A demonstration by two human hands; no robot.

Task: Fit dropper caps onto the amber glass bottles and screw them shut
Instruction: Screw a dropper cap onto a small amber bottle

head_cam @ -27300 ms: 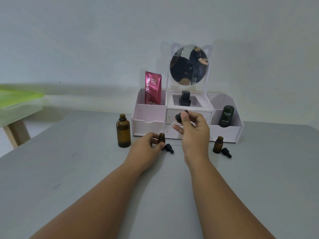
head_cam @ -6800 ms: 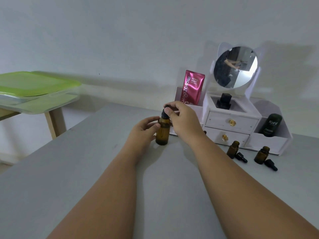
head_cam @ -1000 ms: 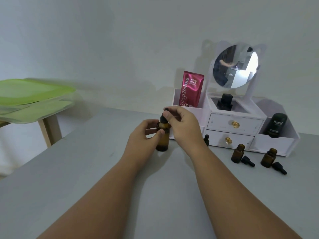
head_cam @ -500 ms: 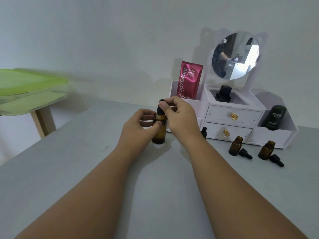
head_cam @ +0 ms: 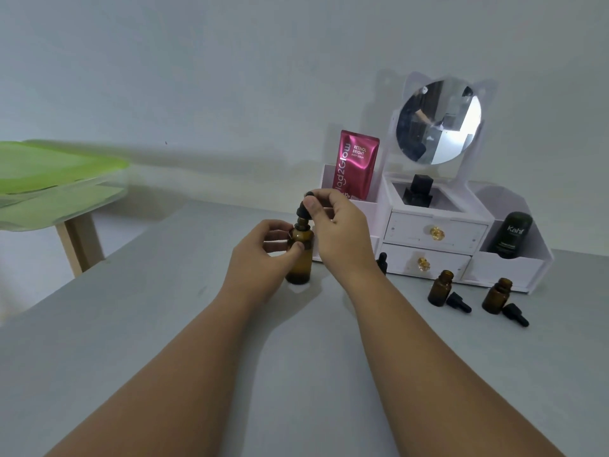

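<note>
Left hand [head_cam: 260, 249] grips tall amber bottle [head_cam: 299, 258] standing upright mid-tabletop [head_cam: 131, 324], fingers curled round its shoulder. Right hand [head_cam: 339, 225] pinches black dropper cap [head_cam: 304, 208] at bottle's neck. Two small open amber bottles [head_cam: 440, 289] [head_cam: 496, 296] stand toward right edge, loose caps [head_cam: 458, 302] [head_cam: 515, 314] just beside them, before white organizer [head_cam: 438, 232].

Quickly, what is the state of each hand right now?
Left hand: gripping the tall amber glass bottle.
Right hand: pinching the black dropper cap over the bottle's neck.
</note>
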